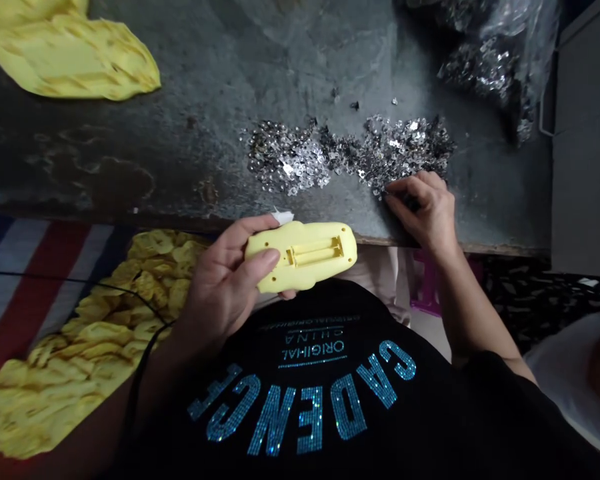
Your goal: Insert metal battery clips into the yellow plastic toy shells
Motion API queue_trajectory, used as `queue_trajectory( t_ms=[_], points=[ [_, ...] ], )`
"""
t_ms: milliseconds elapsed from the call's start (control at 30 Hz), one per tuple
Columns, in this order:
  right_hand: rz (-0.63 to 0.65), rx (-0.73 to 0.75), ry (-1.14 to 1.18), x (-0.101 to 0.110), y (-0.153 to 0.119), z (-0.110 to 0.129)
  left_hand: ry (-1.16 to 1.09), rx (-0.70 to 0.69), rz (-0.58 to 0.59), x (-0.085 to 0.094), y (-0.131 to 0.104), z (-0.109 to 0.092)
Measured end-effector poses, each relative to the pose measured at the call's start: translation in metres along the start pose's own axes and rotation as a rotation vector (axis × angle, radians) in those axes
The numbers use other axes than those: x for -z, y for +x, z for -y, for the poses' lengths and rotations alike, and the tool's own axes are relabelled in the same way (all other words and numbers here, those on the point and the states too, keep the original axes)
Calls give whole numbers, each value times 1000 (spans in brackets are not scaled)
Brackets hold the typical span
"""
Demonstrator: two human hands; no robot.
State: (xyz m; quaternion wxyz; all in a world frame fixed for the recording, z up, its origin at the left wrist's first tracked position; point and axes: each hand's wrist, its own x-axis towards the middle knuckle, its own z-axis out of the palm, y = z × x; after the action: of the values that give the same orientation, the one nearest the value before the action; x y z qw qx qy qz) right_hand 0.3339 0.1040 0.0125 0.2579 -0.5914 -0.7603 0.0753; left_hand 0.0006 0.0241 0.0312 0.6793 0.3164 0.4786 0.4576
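My left hand (223, 277) gripping the yellow case (314, 257) between thumb and fingers, right hand (433, 210) at the metal clips (400, 147), fingertips nearly together, any pinch unclear to me.

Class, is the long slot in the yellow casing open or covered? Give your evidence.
Open: no cover lies over the long slot, so its inside shows. The left hand holds the yellow casing.

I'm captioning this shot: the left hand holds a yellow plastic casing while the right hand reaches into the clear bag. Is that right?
Not quite: the head view shows the right hand at the loose pile of small metal pieces on the tabletop instead. The rest is right.
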Motion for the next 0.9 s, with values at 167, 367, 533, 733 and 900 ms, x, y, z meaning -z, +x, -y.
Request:
queue_trajectory(
  t_ms=[167,367,533,733,900],
  points=[
    [-2,10,28,8,-12,11,-1,38,119,4,-1,-1],
    [24,-33,16,16,-30,14,24,43,129,3,-2,2],
    [-5,-22,29,8,-28,11,-5,55,103,-5,-3,2],
    [-2,32,163,20,-32,35,-13,37,37,-13,-5,4],
    [61,141,359,45,-42,75,26,-3,80,-10,-13,8]
  ],
)
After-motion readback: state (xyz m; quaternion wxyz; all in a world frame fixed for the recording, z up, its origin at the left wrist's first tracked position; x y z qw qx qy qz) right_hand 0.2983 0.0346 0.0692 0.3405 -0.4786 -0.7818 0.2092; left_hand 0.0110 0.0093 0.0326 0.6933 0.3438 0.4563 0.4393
